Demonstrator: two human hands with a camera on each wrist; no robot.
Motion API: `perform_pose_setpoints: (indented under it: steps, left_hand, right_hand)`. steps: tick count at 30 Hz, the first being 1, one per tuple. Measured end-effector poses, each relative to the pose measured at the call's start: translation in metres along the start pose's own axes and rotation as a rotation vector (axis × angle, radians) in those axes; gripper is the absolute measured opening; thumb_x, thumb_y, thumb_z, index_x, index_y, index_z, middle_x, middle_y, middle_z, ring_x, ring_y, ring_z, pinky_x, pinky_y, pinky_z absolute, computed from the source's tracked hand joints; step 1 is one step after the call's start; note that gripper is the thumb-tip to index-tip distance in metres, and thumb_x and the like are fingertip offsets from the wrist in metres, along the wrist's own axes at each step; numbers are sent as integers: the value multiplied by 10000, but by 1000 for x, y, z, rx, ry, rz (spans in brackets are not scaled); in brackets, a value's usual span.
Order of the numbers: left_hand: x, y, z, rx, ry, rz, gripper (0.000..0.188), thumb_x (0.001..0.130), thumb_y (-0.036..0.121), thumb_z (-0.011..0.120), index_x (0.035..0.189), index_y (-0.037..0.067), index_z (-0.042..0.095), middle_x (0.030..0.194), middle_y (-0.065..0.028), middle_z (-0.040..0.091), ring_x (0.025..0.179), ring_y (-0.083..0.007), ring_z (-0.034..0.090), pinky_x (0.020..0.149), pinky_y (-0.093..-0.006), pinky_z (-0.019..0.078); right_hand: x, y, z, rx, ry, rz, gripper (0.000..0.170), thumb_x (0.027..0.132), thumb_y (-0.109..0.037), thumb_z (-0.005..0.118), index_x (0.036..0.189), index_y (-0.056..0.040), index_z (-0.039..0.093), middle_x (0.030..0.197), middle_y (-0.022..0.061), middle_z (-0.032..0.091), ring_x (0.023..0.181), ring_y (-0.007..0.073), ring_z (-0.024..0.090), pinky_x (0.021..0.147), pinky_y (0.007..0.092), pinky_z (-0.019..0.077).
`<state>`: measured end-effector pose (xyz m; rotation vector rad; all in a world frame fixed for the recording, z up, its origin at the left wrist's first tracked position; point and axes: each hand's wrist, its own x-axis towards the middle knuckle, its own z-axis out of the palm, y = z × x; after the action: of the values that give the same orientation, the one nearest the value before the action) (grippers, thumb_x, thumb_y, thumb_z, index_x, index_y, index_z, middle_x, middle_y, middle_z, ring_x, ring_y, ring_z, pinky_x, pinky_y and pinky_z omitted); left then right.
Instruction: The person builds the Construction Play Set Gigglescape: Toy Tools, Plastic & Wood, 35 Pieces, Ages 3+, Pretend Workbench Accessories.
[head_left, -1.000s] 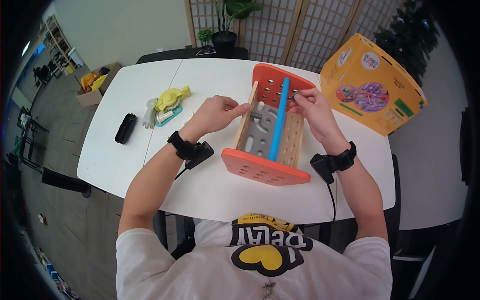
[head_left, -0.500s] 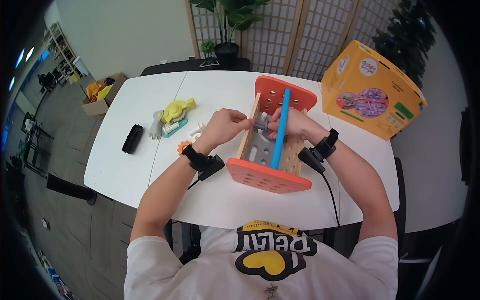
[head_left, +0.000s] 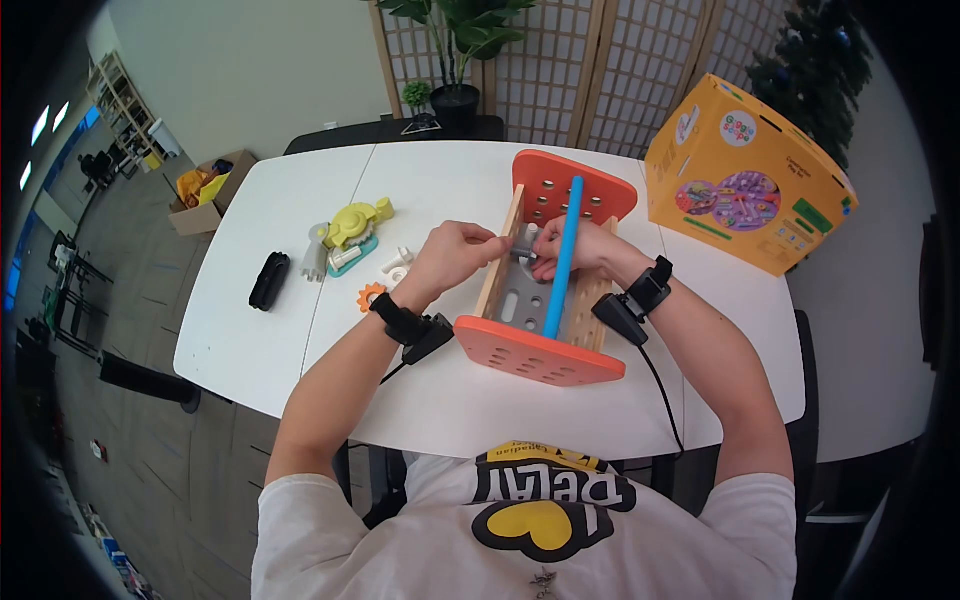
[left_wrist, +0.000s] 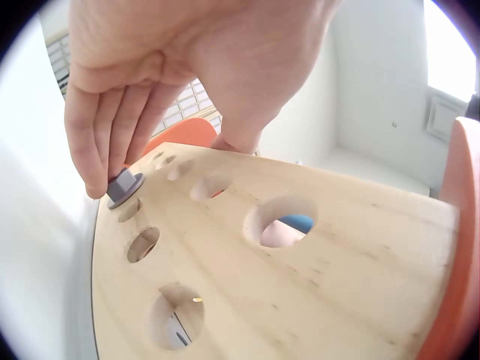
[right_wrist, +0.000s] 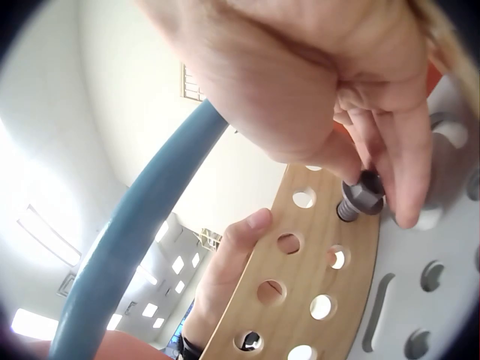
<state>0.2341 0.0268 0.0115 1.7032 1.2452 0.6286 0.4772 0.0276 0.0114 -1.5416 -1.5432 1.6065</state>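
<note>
In the head view a toy workbench with orange end panels (head_left: 540,352), wooden sides and a blue bar (head_left: 566,260) stands before the person. The left hand (head_left: 458,258) is at the left wooden side panel (left_wrist: 352,247); in the left wrist view its thumb lies over the edge and its fingertips touch a grey hexagonal head (left_wrist: 124,186) on the outer face. Reaching inside past the bar, the right hand (head_left: 578,248) pinches a grey hex piece (right_wrist: 365,193) on a threaded shaft at a hole in that panel. The grey perforated base (right_wrist: 405,300) lies beside it.
Left of the workbench lie an orange gear (head_left: 371,297), white pieces (head_left: 398,262), a yellow-green toy part (head_left: 352,225) and a black case (head_left: 269,281). A large yellow box (head_left: 745,180) stands at the back right of the white table (head_left: 250,330).
The right hand has moved from the far right side of the workbench, where it held a small dark piece, inward to the left panel. The left hand stays at that panel.
</note>
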Motion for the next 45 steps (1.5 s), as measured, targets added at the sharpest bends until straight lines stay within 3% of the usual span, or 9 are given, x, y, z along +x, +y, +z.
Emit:
perform_pose_setpoints:
  steps: [10,16,19,25,28,34,37,40,45]
  left_hand:
    - [-2,3,2,-2,17,-9,537,873,412,740,1118,-65,762,946,-149,742,901,-199,680,847,-335,542]
    - [2,-3,4,-11,49,54,479,871,381,749,1073,-54,762,929,-173,772,883,-214,740,827,-320,571]
    - [2,-5,6,-29,51,77,431,889,361,745,1037,-44,745,917,-168,773,872,-204,740,810,-316,570]
    - [2,-1,6,5,56,65,408,902,364,747,984,-35,719,900,-164,774,842,-197,739,789,-312,569]
    - [2,-3,7,17,63,68,410,905,367,746,978,-35,716,889,-164,774,832,-199,740,781,-314,571]
    - [1,-2,7,27,69,75,413,913,367,739,986,-38,709,896,-176,775,836,-205,745,780,-319,575]
    - [2,-5,8,35,71,81,415,917,366,736,990,-42,706,902,-184,775,839,-209,747,784,-320,577]
    - [0,-3,8,52,70,74,420,919,368,732,993,-44,705,901,-186,775,838,-213,748,783,-320,577]
    - [-4,2,7,49,58,63,389,930,344,722,991,-40,709,886,-146,765,824,-165,699,770,-302,547]
  right_hand:
    - [0,-3,5,-62,63,11,282,1050,-204,614,1006,64,693,888,177,758,783,206,770,700,289,638]
    - [2,2,0,-151,-49,-40,330,1047,-219,626,965,81,738,834,137,754,731,176,748,653,271,605]
    - [6,7,0,-159,-47,-16,374,1043,-288,633,824,14,669,721,97,693,630,148,695,537,261,560]
    - [12,10,-2,-211,-48,26,456,1098,-394,493,877,-16,620,679,52,651,581,130,656,511,249,516]
    - [10,9,3,-124,139,-25,442,1069,-410,561,866,-22,625,681,36,641,576,122,644,513,251,521]
    - [16,18,-2,-210,42,-156,416,1025,-417,648,835,-49,610,720,46,655,573,119,634,515,261,524]
    - [18,17,-2,-135,-18,-47,421,1020,-435,650,848,-53,607,726,43,650,570,123,633,510,262,522]
    - [8,8,1,-57,-7,72,428,1010,-451,662,867,-52,605,727,32,640,570,127,631,511,258,521]
    - [7,9,3,-65,112,-69,402,998,-425,687,890,-43,621,738,41,647,569,129,631,509,250,520]
